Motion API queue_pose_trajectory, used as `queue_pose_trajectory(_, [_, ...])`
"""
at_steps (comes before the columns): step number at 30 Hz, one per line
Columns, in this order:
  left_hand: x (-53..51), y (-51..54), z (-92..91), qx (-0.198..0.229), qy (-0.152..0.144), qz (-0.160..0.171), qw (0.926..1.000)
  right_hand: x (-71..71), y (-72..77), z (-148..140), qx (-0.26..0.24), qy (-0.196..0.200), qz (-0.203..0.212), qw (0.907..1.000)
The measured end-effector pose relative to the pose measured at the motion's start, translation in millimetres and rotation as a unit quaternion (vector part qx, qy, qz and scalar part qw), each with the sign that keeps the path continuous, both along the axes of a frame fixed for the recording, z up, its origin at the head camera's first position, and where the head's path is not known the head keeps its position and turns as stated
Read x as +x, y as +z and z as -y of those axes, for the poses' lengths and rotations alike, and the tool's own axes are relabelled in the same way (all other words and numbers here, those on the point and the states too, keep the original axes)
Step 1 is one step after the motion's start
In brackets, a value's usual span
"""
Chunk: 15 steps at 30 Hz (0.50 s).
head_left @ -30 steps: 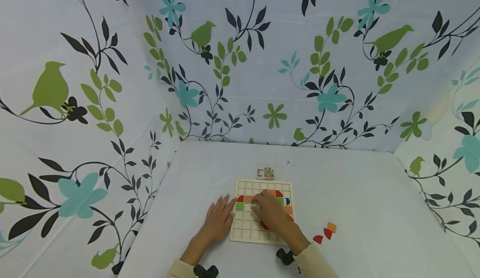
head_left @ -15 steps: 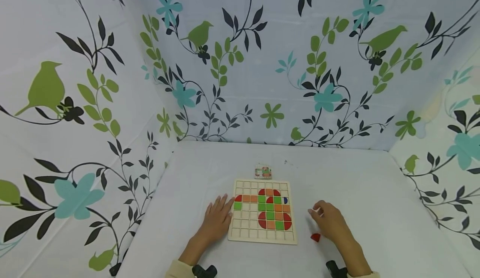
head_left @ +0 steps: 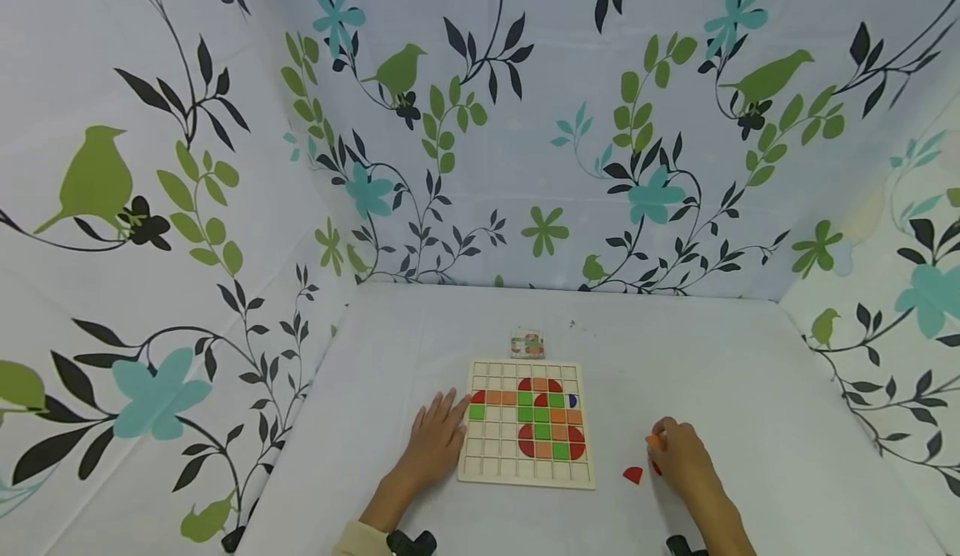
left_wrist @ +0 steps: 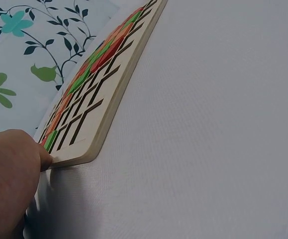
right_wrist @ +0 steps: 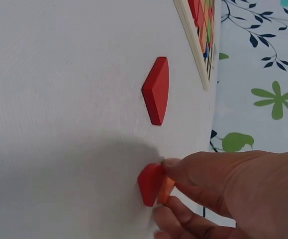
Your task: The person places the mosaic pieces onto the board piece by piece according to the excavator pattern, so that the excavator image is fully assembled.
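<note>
A wooden grid board lies on the table with red, orange, green and blue tiles in its cells. My left hand rests flat at the board's left side, fingers extended. In the left wrist view, the left thumb touches the board's corner. Right of the board, my right hand pinches an orange tile between thumb and fingers. Just beside that tile, partly covered by the hand in the head view, is a red quarter-round tile. Another red quarter-round tile lies apart, nearer the board.
Behind the board's far edge stands a small patterned card or block, its print too small to read. White cloth covers the table. Patterned curtains with birds and leaves hang at the back and sides.
My right hand has left the board for the loose tiles on the right, and now grips the orange one. An orange tile shows where that hand was in the board's upper row. My left hand stays put.
</note>
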State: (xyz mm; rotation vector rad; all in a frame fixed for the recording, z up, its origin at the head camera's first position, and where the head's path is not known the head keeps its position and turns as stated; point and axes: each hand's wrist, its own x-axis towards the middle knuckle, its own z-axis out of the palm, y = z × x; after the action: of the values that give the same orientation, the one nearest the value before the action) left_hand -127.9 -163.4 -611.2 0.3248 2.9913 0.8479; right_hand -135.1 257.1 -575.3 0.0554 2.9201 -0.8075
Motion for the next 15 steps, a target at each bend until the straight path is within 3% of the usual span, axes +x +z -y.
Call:
queue_pose_trajectory(6, [0.2,1.1,0.6,0.001,-0.003,-0.004,1.0000,-4.1,-1.3,4.7,0.019,0.006,-0.016,0.9997])
queue_pose_trajectory(15, [1.0,-2.1,0.1,0.028,-0.006,-0.024,0.9993,-4.0,-7.4,8.0,-0.003,-0.006,-0.017,0.9998])
